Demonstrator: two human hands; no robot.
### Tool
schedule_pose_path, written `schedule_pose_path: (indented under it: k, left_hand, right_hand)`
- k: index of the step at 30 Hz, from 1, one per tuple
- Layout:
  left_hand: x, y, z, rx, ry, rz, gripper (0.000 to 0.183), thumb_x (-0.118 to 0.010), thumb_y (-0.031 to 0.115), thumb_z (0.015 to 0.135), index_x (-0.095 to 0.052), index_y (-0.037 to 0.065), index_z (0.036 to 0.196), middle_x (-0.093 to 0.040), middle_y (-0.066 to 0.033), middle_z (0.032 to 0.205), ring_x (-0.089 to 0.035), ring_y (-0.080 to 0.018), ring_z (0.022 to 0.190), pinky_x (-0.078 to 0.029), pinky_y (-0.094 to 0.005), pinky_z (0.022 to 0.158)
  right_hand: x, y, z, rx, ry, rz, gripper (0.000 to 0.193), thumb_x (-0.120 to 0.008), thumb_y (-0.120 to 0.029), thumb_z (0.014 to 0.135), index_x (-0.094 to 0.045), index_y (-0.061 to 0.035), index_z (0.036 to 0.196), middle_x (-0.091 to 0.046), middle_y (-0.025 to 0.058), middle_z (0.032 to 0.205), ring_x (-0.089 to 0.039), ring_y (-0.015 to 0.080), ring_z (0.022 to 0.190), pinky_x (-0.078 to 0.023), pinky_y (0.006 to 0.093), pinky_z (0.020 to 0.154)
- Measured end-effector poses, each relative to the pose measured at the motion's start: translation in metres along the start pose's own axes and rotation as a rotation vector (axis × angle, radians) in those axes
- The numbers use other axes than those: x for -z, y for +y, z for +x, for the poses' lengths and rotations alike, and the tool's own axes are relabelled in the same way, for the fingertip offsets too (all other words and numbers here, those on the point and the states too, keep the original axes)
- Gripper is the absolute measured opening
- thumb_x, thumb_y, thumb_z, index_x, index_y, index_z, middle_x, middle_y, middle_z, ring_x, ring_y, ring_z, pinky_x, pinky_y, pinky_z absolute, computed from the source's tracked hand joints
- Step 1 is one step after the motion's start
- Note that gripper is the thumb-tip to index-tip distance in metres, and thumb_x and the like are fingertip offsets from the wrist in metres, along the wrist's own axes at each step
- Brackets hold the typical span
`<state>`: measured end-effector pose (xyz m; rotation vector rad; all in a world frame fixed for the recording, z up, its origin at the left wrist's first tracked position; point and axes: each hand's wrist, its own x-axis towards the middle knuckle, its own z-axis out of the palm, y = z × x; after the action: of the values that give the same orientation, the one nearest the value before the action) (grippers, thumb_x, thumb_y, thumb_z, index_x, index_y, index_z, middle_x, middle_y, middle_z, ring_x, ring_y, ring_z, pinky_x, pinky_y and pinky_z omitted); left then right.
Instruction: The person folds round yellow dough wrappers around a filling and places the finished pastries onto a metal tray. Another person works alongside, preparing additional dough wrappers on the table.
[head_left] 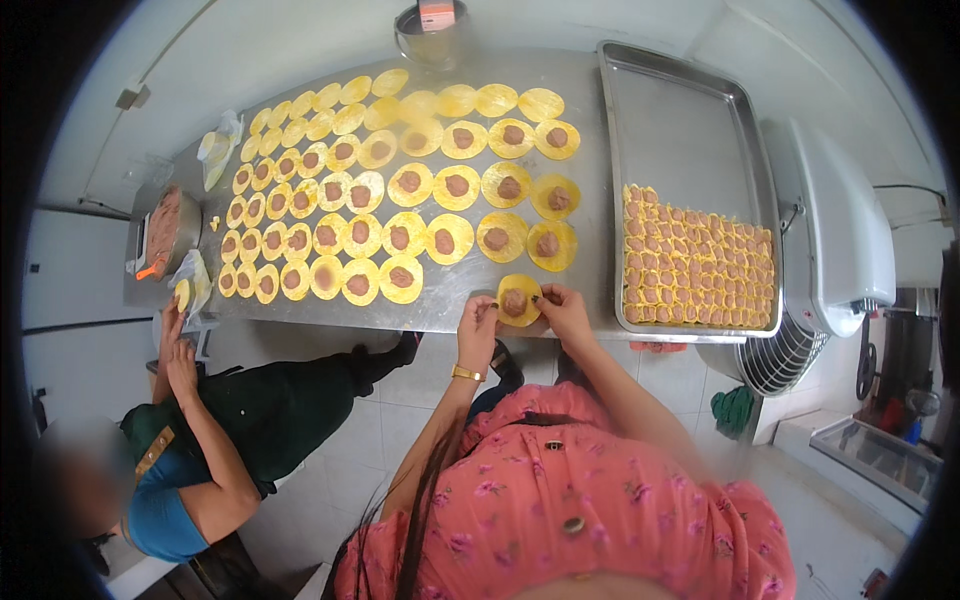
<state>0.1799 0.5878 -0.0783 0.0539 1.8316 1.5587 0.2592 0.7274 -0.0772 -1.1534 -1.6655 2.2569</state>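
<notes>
Left hand [479, 318] and right hand [563, 309] both lightly pinching a yellow meat-topped wrapper [515, 302] at the steel bench's [455, 295] front edge; more wrappers [361, 236] left, big metal tray [680, 130] right, pale tiled floor [350, 450] below.

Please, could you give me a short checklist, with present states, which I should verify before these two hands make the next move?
1. Left hand and right hand at opposite edges of the thin, round yellow dough wrapper: ok.
2. Pinkish-brown mound of minced filling near the wrapper's middle: ok.
3. Wrapper lifted off the grey metal table: cannot tell from this overhead view.
4. Room in the large rectangular metal tray: ok; the small, yellow, filled pieces cover only its near part.
5. Filling on every wrapper on the table: not ok; the flat yellow rounds along the far side are plain.
</notes>
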Motion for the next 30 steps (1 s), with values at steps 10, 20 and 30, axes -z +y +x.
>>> schedule_pose_path:
  k: [10, 20, 30]
  left_hand:
    - [0.005, -0.012, 0.009, -0.237, -0.143, 0.104, 0.033, -0.054, -0.009, 0.077, -0.056, -0.001, 0.109, -0.061, -0.0096, 0.103, -0.060, -0.0142, 0.089, -0.051, -0.0261, 0.076]
    - [-0.001, -0.007, 0.016, -0.172, -0.170, -0.182, 0.012, -0.060, 0.001, 0.081, -0.056, 0.002, 0.092, -0.057, -0.0059, 0.106, -0.057, -0.0110, 0.089, -0.052, -0.0251, 0.070]
    - [-0.009, 0.016, -0.001, -0.131, -0.218, -0.350, 0.015, -0.058, -0.005, 0.079, -0.054, 0.001, 0.092, -0.049, -0.0077, 0.114, -0.057, -0.0159, 0.093, -0.053, -0.0265, 0.074]
  right_hand:
    - [0.000, 0.011, -0.017, 0.393, 0.033, -0.325, 0.028, -0.054, 0.008, 0.075, -0.061, 0.0030, 0.102, -0.061, 0.0077, 0.098, -0.060, 0.0143, 0.083, -0.047, 0.0248, 0.076]
    - [0.001, -0.003, -0.019, 0.188, 0.018, 0.254, 0.021, -0.060, 0.003, 0.078, -0.059, 0.0014, 0.098, -0.060, 0.0057, 0.099, -0.056, 0.0120, 0.093, -0.046, 0.0239, 0.079]
    - [0.028, -0.001, -0.007, 0.289, -0.036, -0.111, 0.024, -0.060, 0.006, 0.074, -0.060, 0.0006, 0.097, -0.060, 0.0065, 0.098, -0.057, 0.0115, 0.087, -0.047, 0.0242, 0.075]
